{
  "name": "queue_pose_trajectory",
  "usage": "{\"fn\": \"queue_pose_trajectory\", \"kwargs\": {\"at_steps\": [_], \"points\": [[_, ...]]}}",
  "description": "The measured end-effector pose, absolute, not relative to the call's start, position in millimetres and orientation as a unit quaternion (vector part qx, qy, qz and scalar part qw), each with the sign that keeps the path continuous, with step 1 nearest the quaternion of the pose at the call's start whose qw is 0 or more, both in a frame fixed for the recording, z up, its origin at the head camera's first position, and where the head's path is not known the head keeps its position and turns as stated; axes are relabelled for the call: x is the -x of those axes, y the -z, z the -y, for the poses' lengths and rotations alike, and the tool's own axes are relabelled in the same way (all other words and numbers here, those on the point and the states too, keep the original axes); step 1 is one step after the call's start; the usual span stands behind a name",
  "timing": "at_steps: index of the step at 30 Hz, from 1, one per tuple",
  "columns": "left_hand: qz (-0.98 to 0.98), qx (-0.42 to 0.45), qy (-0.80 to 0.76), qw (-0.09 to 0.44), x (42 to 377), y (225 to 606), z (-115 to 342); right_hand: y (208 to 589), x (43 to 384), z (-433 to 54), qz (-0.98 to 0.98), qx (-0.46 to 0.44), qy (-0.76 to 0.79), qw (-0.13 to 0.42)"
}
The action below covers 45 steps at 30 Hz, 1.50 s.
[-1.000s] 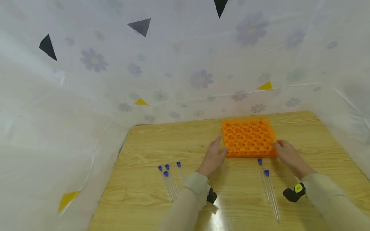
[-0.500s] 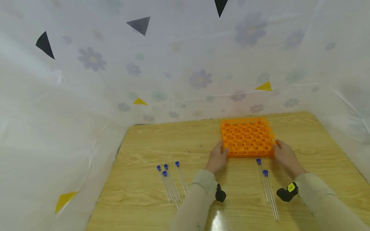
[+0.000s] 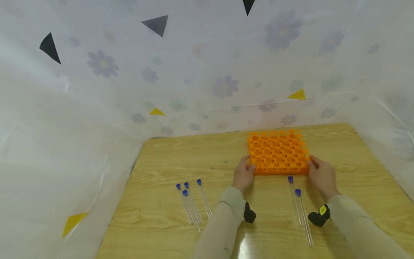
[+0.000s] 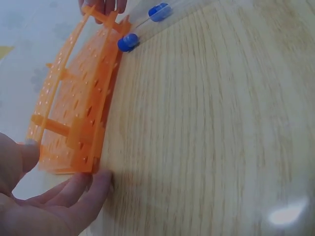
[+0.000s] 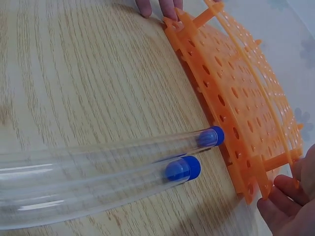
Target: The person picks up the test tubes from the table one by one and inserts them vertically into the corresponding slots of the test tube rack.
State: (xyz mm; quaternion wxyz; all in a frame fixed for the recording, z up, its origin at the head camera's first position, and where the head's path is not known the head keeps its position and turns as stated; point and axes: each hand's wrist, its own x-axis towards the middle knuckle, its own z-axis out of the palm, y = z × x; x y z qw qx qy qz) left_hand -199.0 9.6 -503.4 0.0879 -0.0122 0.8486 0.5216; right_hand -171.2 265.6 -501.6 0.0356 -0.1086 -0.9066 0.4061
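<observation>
Your left hand (image 3: 243, 176) and right hand (image 3: 321, 176) bracket the orange test-tube rack (image 3: 277, 153), which sits flat on the tabletop (image 3: 161, 223) toward its far edge, directly ahead of both hands. The rack's near edge runs left to right between your hands; each hand meets one near corner, so neither is the nearer one.

Left hand: in the left wrist view its fingertips (image 4: 91, 184) lie against the rack's (image 4: 74, 118) lower corner and the thumb sits at the upper plate, a light pinch on that corner.

Right hand: in the right wrist view its fingers (image 5: 285, 196) curl loosely about the opposite corner of the rack (image 5: 236, 93), touching or just beside it; a firm hold cannot be confirmed from these views.

Two capped test tubes (image 3: 299, 207) lie on the tabletop just on your side of the rack, between your hands and closer to the right one, long axes pointing from you toward the rack, blue caps (image 5: 183, 168) at the rack end. The foremost cap is touching or almost touching the rack's near edge.

Four further capped tubes (image 3: 192, 201) lie in a loose group well to the left of your left hand, roughly parallel to the first pair.
</observation>
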Motion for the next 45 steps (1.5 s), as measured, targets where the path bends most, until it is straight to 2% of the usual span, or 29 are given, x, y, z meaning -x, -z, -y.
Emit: {"fn": "queue_pose_trajectory", "kwargs": {"at_steps": [8,14,21,27,39,45], "points": [[-0.853,0.006,-0.515,0.088,201,497,-9,501,174,-263,0.911,0.101,-0.398,0.037],[-0.864,-0.003,-0.495,0.093,206,498,-3,504,176,-257,0.912,0.092,-0.393,0.065],[-0.871,-0.013,-0.482,0.095,207,495,11,504,176,-249,0.913,0.093,-0.395,0.037],[-0.898,-0.038,-0.430,0.083,208,490,24,502,176,-239,0.917,0.077,-0.390,0.047],[-0.910,-0.032,-0.402,0.091,213,488,45,505,179,-225,0.913,0.054,-0.404,0.020],[-0.935,-0.055,-0.341,0.084,211,486,57,503,179,-218,0.920,0.040,-0.389,0.016]]}}
